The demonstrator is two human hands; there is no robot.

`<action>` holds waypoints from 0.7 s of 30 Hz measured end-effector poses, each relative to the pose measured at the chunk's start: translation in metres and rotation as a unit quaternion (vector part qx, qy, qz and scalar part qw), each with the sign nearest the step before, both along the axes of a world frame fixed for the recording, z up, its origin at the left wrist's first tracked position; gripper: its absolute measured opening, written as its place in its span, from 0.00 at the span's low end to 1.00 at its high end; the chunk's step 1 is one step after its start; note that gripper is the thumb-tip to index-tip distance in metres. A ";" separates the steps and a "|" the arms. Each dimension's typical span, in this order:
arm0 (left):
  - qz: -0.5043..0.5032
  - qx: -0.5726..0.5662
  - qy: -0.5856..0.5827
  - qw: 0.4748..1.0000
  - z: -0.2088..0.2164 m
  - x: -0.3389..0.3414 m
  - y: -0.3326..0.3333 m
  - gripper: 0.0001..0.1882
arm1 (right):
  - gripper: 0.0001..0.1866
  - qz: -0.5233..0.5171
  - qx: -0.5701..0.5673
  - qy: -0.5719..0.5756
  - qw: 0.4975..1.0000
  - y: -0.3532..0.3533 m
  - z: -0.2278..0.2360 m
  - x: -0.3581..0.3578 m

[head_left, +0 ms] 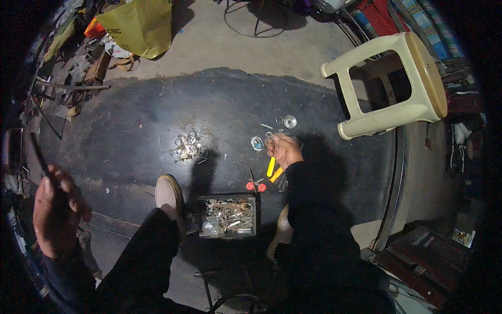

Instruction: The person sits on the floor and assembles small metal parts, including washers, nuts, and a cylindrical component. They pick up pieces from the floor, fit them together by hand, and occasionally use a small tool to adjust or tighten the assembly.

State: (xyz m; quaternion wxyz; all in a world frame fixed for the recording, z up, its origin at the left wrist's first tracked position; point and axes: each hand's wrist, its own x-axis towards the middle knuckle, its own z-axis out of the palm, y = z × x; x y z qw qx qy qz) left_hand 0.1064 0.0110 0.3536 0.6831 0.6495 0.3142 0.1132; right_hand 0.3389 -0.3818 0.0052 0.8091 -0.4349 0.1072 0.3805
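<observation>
Where the parts box (230, 236) sits near the body, the left hand (54, 214) is well off to its left, clamped on a dark slender tool (41, 154), long axis running forward, far end tipped away from the box. Beyond the box, to its right: yellow handle (271, 166), then the right hand (285, 150), fingers curled in, cannot tell whether on anything. Small ring (269, 134) right by its fingertips; metal disc (289, 122) farther from the box.

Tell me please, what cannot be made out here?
In the head view:
Anything inside the right hand: hidden by its grip.
Lower end of the dark rod: hidden by the left hand.
Small parts in the box: too small to identify.
Top of the yellow bag: cut off by the upper edge.
</observation>
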 end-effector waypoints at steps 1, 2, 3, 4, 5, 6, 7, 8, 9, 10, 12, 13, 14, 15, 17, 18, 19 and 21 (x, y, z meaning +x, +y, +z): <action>-0.066 0.006 -0.018 0.998 0.000 0.005 -0.003 0.16 | 0.06 0.008 0.036 0.003 0.999 0.004 0.015 0.000; -0.046 0.006 0.041 0.998 0.006 0.007 -0.007 0.17 | 0.07 0.018 0.043 0.005 0.999 0.012 0.031 0.001; -0.071 -0.004 0.060 0.996 0.012 0.009 -0.013 0.17 | 0.07 0.031 0.054 -0.004 0.998 0.020 0.050 0.001; -0.072 -0.011 0.078 0.994 0.016 0.013 -0.020 0.18 | 0.07 0.045 0.065 -0.014 0.997 0.028 0.072 0.000; -0.087 -0.016 0.080 0.993 0.020 0.016 -0.029 0.18 | 0.08 0.059 0.076 -0.026 0.995 0.035 0.095 0.000; -0.081 -0.018 0.105 0.991 0.023 0.020 -0.037 0.18 | 0.09 0.089 0.088 -0.057 0.991 0.042 0.119 0.000; -0.075 -0.057 0.093 0.991 0.027 0.020 -0.048 0.16 | 0.09 0.111 0.087 -0.075 0.987 0.047 0.145 -0.001; -0.056 -0.030 0.079 0.995 0.029 0.023 -0.061 0.13 | 0.09 0.134 0.087 -0.093 0.983 0.051 0.172 -0.003; -0.092 -0.059 0.081 0.991 0.037 0.021 -0.070 0.14 | 0.09 0.159 0.088 -0.113 0.977 0.055 0.199 -0.007; -0.121 -0.070 0.074 0.987 0.044 0.019 -0.080 0.12 | 0.08 0.175 0.104 -0.132 0.970 0.059 0.225 -0.011; -0.161 -0.062 0.055 0.983 0.054 0.014 -0.100 0.09 | 0.08 0.212 0.097 -0.164 0.959 0.060 0.278 -0.026; -0.162 -0.078 0.040 0.983 0.059 0.009 -0.111 0.08 | 0.08 0.229 0.093 -0.181 0.952 0.060 0.304 -0.037; -0.168 -0.096 0.050 0.980 0.064 0.004 -0.120 0.08 | 0.08 0.246 0.103 -0.195 0.944 0.057 0.328 -0.048; -0.167 -0.134 0.034 0.976 0.067 -0.002 -0.131 0.09 | 0.09 0.251 0.089 -0.216 0.939 0.055 0.350 -0.062; -0.191 -0.159 -0.051 0.967 0.074 -0.015 -0.144 0.09 | 0.10 0.272 0.046 -0.263 0.925 0.049 0.387 -0.088; -0.190 -0.179 -0.072 0.963 0.076 -0.020 -0.152 0.10 | 0.10 0.288 0.008 -0.276 0.917 0.043 0.402 -0.102; -0.184 -0.203 -0.070 0.959 0.076 -0.026 -0.160 0.10 | 0.10 0.295 -0.011 -0.297 0.908 0.040 0.413 -0.115; -0.196 -0.200 -0.086 0.956 0.076 -0.039 -0.175 0.10 | 0.10 0.319 -0.042 -0.281 0.904 0.027 0.429 -0.140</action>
